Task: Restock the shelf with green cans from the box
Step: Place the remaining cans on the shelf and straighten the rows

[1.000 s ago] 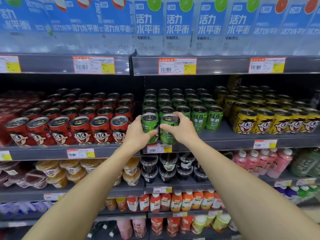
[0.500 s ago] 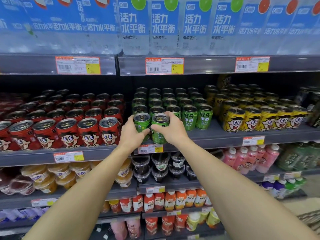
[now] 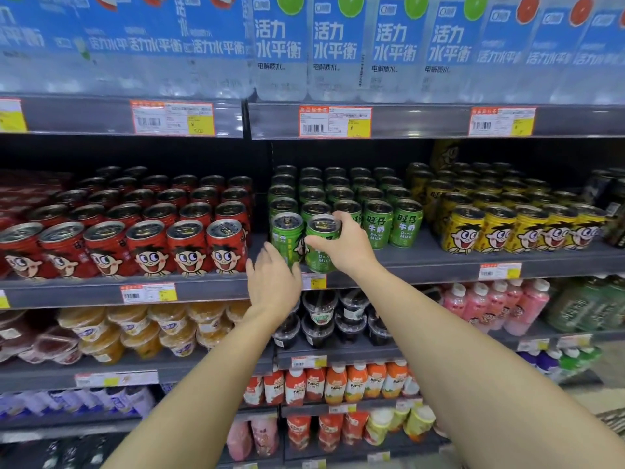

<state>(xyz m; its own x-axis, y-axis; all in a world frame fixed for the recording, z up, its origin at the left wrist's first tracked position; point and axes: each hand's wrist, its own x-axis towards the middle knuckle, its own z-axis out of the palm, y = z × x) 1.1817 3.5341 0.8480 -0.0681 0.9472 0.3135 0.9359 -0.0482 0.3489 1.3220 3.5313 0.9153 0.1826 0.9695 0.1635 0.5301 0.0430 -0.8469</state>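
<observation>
**Two green cans at the shelf front, one let go, one in the grip**

The step in hand looks like the placing of a pair of green cans at the front of the green row. The right hand (image 3: 341, 247) grasps the second green can (image 3: 321, 243), fingers curled over its rim and thumb across its face; the can leans slightly, so it seems not quite settled on the shelf (image 3: 422, 265). Just to the left of that grip stands the first green can (image 3: 287, 236), upright and touching its neighbour. The left hand (image 3: 274, 282) hangs just below and in front of it with fingers loosely spread, holding nothing; whether its fingertips touch the can I cannot tell.

Beyond the grip stand the stocked green cans (image 3: 378, 225), with the red cans (image 3: 189, 248) to the left and the yellow cans (image 3: 507, 231) well to the right.

The next move, I judge, calls for setting the held can upright and level with the row, then releasing. The box is not in view.
</observation>
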